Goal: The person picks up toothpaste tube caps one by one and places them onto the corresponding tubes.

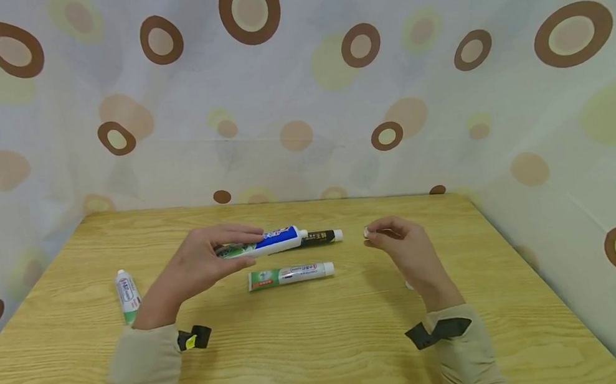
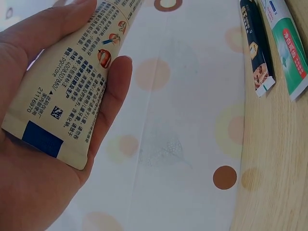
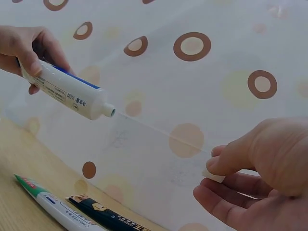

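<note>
My left hand [image 1: 194,263] grips a blue and white toothpaste tube [image 1: 285,239] above the table, its neck pointing right. In the right wrist view the tube's nozzle [image 3: 109,111] is bare, with its opening showing. The left wrist view shows the tube's printed back and flat crimped end [image 2: 45,139] against the palm. Off to the right, my right hand [image 1: 413,256] pinches a small white cap [image 3: 214,176] between thumb and fingers, apart from the tube. Both hands are raised over the table.
A black toothpaste tube [image 1: 321,237] lies behind the held tube, partly hidden. Nearer lies a green and white tube [image 1: 294,273]; another similar tube [image 1: 128,295] is at the left. A small white object [image 1: 409,285] shows beside the right wrist. Patterned cloth [image 1: 297,93] hangs behind the wooden table [image 1: 314,354].
</note>
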The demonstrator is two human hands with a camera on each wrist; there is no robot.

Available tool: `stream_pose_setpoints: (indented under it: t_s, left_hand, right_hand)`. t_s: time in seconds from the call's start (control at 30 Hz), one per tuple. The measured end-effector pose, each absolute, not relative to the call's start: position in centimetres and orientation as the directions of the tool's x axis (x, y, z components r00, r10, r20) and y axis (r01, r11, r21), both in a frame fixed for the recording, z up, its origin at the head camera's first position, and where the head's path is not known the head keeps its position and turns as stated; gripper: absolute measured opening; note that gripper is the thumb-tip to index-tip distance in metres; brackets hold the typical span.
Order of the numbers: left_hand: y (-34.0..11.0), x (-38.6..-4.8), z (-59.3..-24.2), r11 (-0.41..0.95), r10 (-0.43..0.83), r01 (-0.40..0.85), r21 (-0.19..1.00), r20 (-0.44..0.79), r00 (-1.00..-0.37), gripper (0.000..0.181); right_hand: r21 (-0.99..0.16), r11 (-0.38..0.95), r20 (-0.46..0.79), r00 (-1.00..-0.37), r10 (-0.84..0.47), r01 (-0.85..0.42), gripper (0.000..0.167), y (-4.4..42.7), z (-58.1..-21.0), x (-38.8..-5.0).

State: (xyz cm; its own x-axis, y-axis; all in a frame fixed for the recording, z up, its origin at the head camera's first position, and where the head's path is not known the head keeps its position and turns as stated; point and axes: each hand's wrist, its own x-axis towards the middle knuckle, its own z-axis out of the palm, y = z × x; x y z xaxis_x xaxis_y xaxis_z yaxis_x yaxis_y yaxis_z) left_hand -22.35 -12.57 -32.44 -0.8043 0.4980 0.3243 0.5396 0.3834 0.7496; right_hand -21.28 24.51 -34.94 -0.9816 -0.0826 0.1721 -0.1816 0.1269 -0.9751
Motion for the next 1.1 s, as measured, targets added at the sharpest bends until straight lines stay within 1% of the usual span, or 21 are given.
stream_pose_setpoints:
  t_s: [0.1,0.3,0.43,0.87,1.1]
  left_hand:
    - [-12.2,-22.3,-32.5,0.375,0.514,0.546,0.75,0.322,-0.795,0.033]
    - [-11.7,-22.0,-32.6,0.374,0.536,0.57,0.732,0.331,-0.777,0.033]
    - [-11.3,-22.0,-32.6,0.363,0.555,0.585,0.725,0.337,-0.761,0.033]
    - [-10.7,-21.9,-32.8,0.364,0.582,0.597,0.715,0.326,-0.745,0.034]
    - [-10.5,-21.9,-32.5,0.343,0.592,0.605,0.718,0.335,-0.733,0.033]
  right_hand:
    - [-0.976,0.102,0.183,-0.978,-0.101,-0.193,0.023,23.9,-34.8,-21.2]
    - [-0.97,0.124,0.187,-0.969,-0.16,-0.207,0.028,22.3,-34.3,-20.8]
    - [-0.966,0.13,0.198,-0.962,-0.186,-0.224,0.026,21.3,-34.1,-20.7]
    - [-0.95,0.193,0.198,-0.952,-0.235,-0.245,0.022,19.5,-34.0,-19.9]
    - [-0.938,0.231,0.208,-0.954,-0.214,-0.256,0.018,19.1,-34.0,-19.7]
